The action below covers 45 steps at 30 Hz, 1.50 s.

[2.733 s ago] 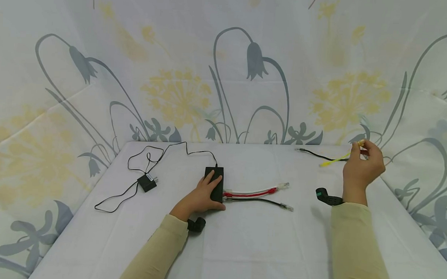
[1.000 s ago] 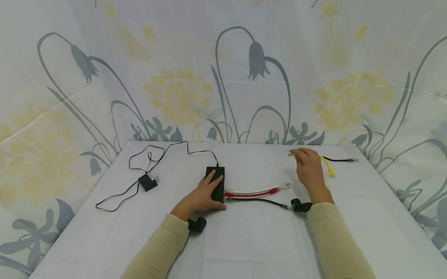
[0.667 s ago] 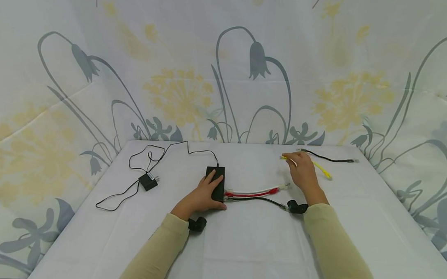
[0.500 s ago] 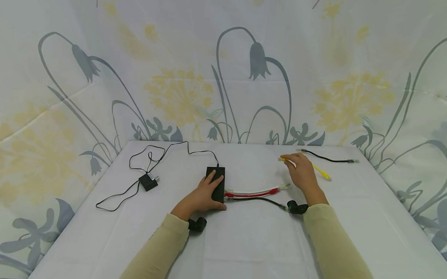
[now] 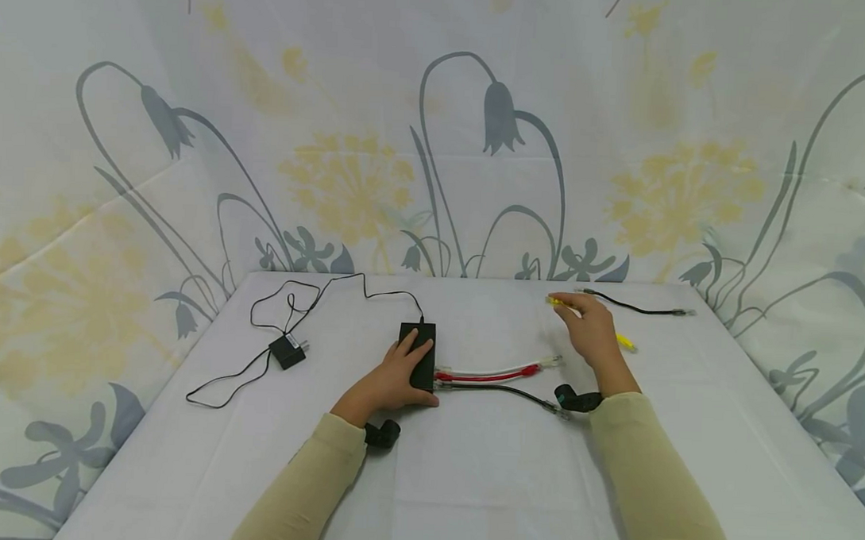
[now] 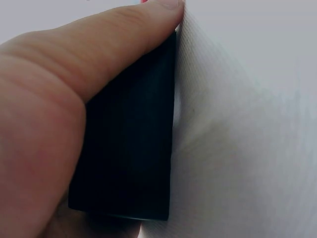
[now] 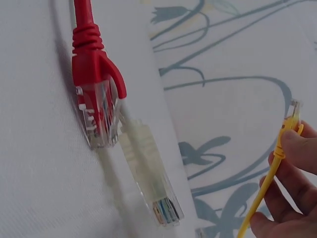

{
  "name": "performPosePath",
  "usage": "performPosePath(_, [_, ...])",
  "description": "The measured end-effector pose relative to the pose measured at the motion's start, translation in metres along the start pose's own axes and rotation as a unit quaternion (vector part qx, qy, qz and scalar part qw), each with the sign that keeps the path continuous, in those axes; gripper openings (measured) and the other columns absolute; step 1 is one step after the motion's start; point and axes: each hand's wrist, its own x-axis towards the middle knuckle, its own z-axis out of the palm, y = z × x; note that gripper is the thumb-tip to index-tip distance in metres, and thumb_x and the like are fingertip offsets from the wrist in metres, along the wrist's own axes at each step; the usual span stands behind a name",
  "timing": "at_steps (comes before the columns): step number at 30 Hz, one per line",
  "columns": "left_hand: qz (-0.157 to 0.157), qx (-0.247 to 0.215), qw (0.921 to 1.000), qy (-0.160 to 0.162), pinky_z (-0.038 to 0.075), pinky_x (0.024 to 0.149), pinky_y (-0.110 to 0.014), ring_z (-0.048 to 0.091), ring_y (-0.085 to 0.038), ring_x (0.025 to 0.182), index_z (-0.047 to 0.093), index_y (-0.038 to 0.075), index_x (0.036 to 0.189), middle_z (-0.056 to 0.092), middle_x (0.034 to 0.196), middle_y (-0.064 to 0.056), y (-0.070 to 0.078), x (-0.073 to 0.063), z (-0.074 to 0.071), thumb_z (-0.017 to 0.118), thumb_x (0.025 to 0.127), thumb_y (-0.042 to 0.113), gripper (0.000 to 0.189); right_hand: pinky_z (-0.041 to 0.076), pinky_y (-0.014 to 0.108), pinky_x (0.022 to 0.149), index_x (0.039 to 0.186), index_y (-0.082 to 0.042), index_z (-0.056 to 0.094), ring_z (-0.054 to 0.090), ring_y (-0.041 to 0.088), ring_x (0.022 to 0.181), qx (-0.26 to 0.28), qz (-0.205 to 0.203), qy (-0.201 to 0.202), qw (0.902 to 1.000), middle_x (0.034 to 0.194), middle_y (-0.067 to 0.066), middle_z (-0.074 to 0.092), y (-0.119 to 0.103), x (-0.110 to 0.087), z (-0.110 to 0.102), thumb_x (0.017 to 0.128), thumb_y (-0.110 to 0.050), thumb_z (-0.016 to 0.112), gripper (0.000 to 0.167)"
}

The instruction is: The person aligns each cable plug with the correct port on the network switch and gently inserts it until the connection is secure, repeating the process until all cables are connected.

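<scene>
My left hand (image 5: 389,382) holds a black network switch (image 5: 425,371) on the white-covered table, fingers spread over its top and thumb by the near end. In the left wrist view the thumb (image 6: 124,32) lies along the switch's dark face (image 6: 131,144). With thumb and fingers, my right hand (image 5: 592,333) pinches a yellow Ethernet cable (image 5: 625,343) just behind one clear plug (image 7: 294,110); the other end trails behind the hand. Red (image 5: 482,378), white (image 5: 549,361) and black (image 5: 500,387) Ethernet cables run right from the switch, their far plugs loose.
Another short black Ethernet cable (image 5: 631,308) lies at the back right. Left of the switch sits a black power adapter (image 5: 286,351), its thin cord (image 5: 363,291) looping to the switch's back. A flower-patterned curtain (image 5: 350,172) rises behind the table.
From the far right, my right hand has come left with the yellow cable, past the loose black cable. In the last half second it has shifted slightly back and right. The left hand stays put.
</scene>
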Motion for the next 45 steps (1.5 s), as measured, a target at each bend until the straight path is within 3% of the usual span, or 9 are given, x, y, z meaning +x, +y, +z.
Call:
performPosePath(14, [0.001,0.001,1.0,-0.002,0.031,0.109,-0.062,0.007,-0.039,0.15,0.022,0.028,0.156,0.0,0.165,-0.003,0.001,-0.001,-0.001,0.078,0.076,0.052,0.101,0.036,0.053,0.109,0.127,-0.014,0.065,0.044,0.038,0.133,0.065,0.026,-0.021,0.9973,0.135,0.014,0.056,-0.011,-0.001,0.017,0.099,-0.024,0.058,0.031])
performPosePath(45, [0.002,-0.01,1.0,0.0,0.03,0.11,-0.061,0.007,-0.04,0.15,0.024,0.027,0.155,0.001,0.165,-0.004,0.004,-0.003,-0.002,0.079,0.076,0.051,0.099,0.033,0.054,0.11,0.13,-0.017,0.059,0.041,0.033,0.137,0.041,0.02,-0.112,0.9927,0.14,0.011,0.054,-0.019,0.009,0.052,0.103,-0.026,0.049,0.03])
